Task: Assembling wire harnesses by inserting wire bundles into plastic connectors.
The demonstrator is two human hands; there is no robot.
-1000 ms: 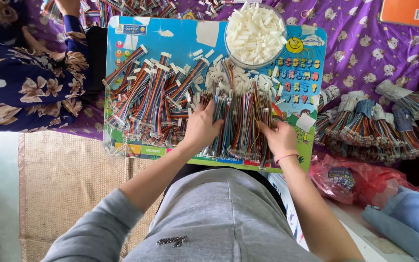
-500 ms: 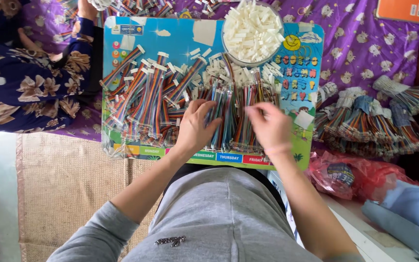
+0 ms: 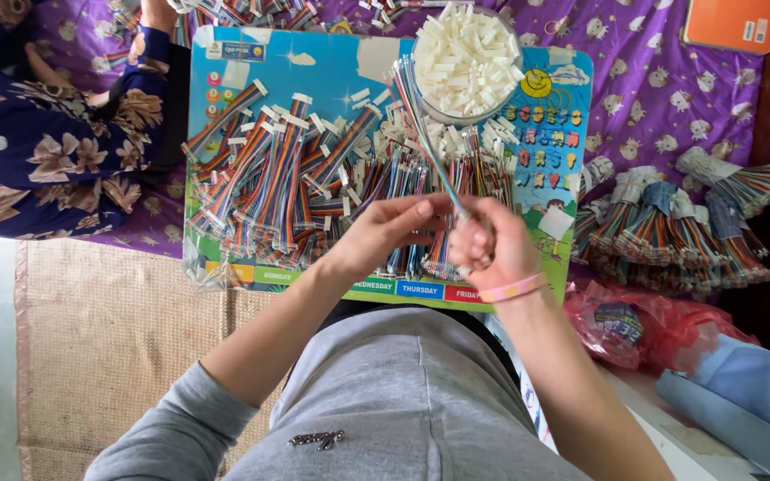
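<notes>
My right hand (image 3: 485, 242) is lifted above the blue board (image 3: 331, 62) and grips one multicoloured ribbon cable (image 3: 424, 134), which slants up and away toward the bowl. My left hand (image 3: 383, 230) pinches the near end of that same cable, right beside my right fingers. Under both hands lie several loose ribbon cables (image 3: 278, 174) with white connector ends, spread across the board. A clear bowl of white plastic connectors (image 3: 465, 61) stands at the board's far right.
Bundled ribbon cables (image 3: 679, 223) are stacked on the purple patterned cloth (image 3: 652, 71) to the right. A red plastic bag (image 3: 634, 325) lies near my right elbow. Another person in a dark floral garment (image 3: 37, 142) sits at the far left. A woven mat (image 3: 109, 338) covers the floor.
Both hands have risen off the cable pile and come together. My right hand has picked up one ribbon cable, and my left hand now holds its near end.
</notes>
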